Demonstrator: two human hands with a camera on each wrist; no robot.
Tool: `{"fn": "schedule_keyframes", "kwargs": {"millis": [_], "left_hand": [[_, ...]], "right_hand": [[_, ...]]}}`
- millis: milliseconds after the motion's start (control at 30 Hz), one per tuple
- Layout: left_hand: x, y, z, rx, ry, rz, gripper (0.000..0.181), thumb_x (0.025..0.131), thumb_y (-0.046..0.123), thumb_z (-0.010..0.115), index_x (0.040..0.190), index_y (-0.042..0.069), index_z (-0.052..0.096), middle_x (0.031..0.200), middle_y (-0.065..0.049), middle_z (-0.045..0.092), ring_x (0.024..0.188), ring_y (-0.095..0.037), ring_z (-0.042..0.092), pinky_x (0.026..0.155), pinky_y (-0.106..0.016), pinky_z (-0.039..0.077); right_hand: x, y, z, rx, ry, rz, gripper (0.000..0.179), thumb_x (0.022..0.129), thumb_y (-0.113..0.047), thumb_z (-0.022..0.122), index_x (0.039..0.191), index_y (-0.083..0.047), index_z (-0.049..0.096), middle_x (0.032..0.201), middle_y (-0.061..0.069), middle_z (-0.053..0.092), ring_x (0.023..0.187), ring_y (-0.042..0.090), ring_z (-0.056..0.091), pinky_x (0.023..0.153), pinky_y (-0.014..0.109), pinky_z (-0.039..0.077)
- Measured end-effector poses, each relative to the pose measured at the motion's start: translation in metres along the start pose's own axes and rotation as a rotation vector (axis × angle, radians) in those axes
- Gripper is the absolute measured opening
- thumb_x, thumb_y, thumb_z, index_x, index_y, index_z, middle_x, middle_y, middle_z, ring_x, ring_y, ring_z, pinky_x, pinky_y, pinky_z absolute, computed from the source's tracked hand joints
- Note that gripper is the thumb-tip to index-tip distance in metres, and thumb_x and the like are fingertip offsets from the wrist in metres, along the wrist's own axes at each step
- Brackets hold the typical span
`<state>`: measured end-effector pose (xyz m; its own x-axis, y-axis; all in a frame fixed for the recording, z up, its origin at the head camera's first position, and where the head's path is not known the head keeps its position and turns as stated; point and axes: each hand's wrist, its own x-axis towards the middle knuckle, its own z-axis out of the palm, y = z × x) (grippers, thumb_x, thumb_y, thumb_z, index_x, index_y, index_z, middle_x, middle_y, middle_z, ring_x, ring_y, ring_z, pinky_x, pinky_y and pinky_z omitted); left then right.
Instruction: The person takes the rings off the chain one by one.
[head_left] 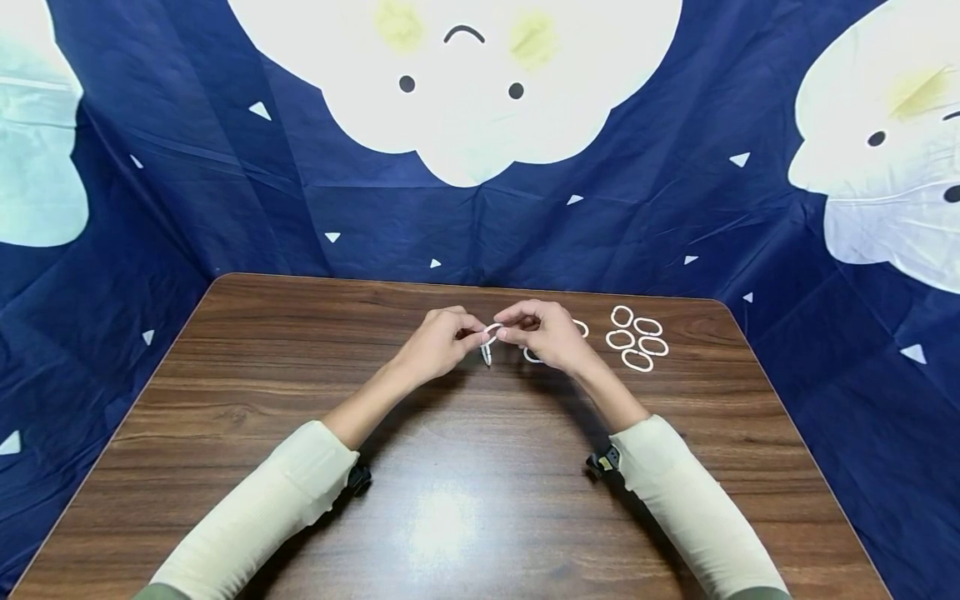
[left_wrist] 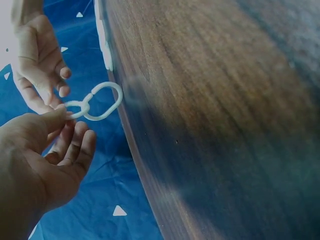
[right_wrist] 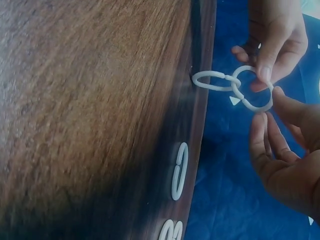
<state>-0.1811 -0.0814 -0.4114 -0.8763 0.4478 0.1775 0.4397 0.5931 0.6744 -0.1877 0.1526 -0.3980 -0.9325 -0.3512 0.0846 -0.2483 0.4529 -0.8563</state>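
Over the far middle of the table, my left hand (head_left: 438,343) and right hand (head_left: 546,335) meet at a white oval plastic link (right_wrist: 258,109). The left thumb and fingers pinch one side of it. On the opposite side, the right thumb and index finger grip it. A second white link (left_wrist: 121,96) hangs threaded through the held one, toward the tabletop; a small split shows in each link in the right wrist view. Just beyond and under the right hand lie loose white links (head_left: 532,356), partly hidden by it.
Several more white oval links (head_left: 637,360) lie in a cluster at the far right of the wooden table (head_left: 300,517). Behind the table's back edge hangs a dark blue cloth (head_left: 247,208) with white cloud figures.
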Motion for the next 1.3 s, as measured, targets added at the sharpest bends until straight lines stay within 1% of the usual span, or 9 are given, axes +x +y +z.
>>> {"fn": "schedule_keyframes", "kwargs": {"millis": [100,200,400,467,667,867,967,1133,1300], "left_hand": [[0.0,0.0,0.0,-0.001,-0.001,0.009,0.014,0.108,0.018,0.078,0.109,0.008,0.087,0.105,-0.006,0.08,0.098,-0.021,0.071,0.089,-0.039,0.058],[0.001,0.001,0.0,0.0,-0.002,0.015,0.014,0.108,0.018,0.078,0.108,0.008,0.087,0.105,-0.006,0.08,0.1,-0.021,0.072,0.091,-0.04,0.059],[0.0,0.0,0.0,0.007,-0.014,0.013,0.014,0.107,0.019,0.079,0.111,0.008,0.087,0.107,-0.006,0.081,0.1,-0.021,0.072,0.091,-0.041,0.059],[0.0,-0.001,0.0,0.006,-0.019,0.011,0.015,0.107,0.02,0.079,0.111,0.009,0.087,0.107,-0.006,0.081,0.1,-0.02,0.072,0.09,-0.041,0.058],[-0.003,-0.005,-0.002,-0.003,-0.017,0.008,0.016,0.108,0.021,0.078,0.114,0.009,0.086,0.107,-0.005,0.08,0.099,-0.02,0.07,0.09,-0.04,0.057],[-0.006,-0.009,-0.003,-0.011,-0.005,0.013,0.017,0.11,0.022,0.076,0.114,0.008,0.085,0.105,-0.006,0.079,0.098,-0.02,0.07,0.09,-0.04,0.058],[-0.007,-0.01,-0.003,-0.011,-0.006,0.014,0.018,0.112,0.02,0.072,0.116,0.007,0.085,0.108,-0.007,0.079,0.1,-0.021,0.071,0.092,-0.042,0.059],[-0.007,-0.012,-0.003,-0.005,-0.017,0.008,0.019,0.111,0.013,0.071,0.124,0.005,0.082,0.118,-0.011,0.081,0.108,-0.026,0.073,0.098,-0.047,0.061],[-0.007,-0.014,-0.002,-0.011,-0.061,-0.009,0.023,0.109,0.008,0.072,0.131,0.003,0.079,0.122,-0.013,0.08,0.112,-0.029,0.074,0.101,-0.049,0.061]], "right_hand": [[0.001,0.001,0.002,-0.039,0.008,-0.022,0.024,0.097,-0.011,0.089,0.12,-0.003,0.085,0.114,0.015,0.085,0.09,0.009,0.074,0.079,0.019,0.058],[0.003,0.002,0.004,-0.074,0.019,-0.047,0.021,0.097,-0.011,0.09,0.116,-0.004,0.086,0.11,0.014,0.086,0.086,0.01,0.074,0.076,0.018,0.058],[0.003,0.004,0.008,-0.107,0.015,-0.082,0.015,0.097,-0.011,0.088,0.111,-0.004,0.088,0.102,0.014,0.085,0.076,0.03,0.078,0.065,0.019,0.057],[0.002,0.004,0.008,-0.117,0.019,-0.08,0.013,0.098,-0.012,0.088,0.109,-0.005,0.088,0.101,0.013,0.085,0.076,0.033,0.079,0.064,0.019,0.058],[-0.001,0.008,0.007,-0.129,0.049,-0.05,0.009,0.101,-0.01,0.085,0.108,-0.005,0.087,0.09,0.012,0.084,0.076,0.028,0.079,0.064,0.019,0.056],[-0.008,0.011,0.005,-0.08,0.052,-0.013,0.011,0.103,-0.009,0.083,0.111,-0.002,0.085,0.093,0.018,0.083,0.08,0.033,0.081,0.064,0.019,0.057],[-0.012,0.014,0.004,-0.041,0.056,-0.001,0.013,0.104,-0.008,0.081,0.113,0.001,0.084,0.096,0.021,0.083,0.081,0.034,0.081,0.067,0.026,0.062],[-0.015,0.016,0.005,0.017,0.059,0.012,0.017,0.105,-0.006,0.079,0.116,0.007,0.081,0.101,0.024,0.083,0.082,0.032,0.08,0.077,0.05,0.069],[-0.017,0.016,0.006,0.044,0.062,0.027,0.017,0.105,-0.006,0.078,0.116,0.007,0.081,0.102,0.024,0.083,0.081,0.023,0.078,0.081,0.054,0.069]]}}
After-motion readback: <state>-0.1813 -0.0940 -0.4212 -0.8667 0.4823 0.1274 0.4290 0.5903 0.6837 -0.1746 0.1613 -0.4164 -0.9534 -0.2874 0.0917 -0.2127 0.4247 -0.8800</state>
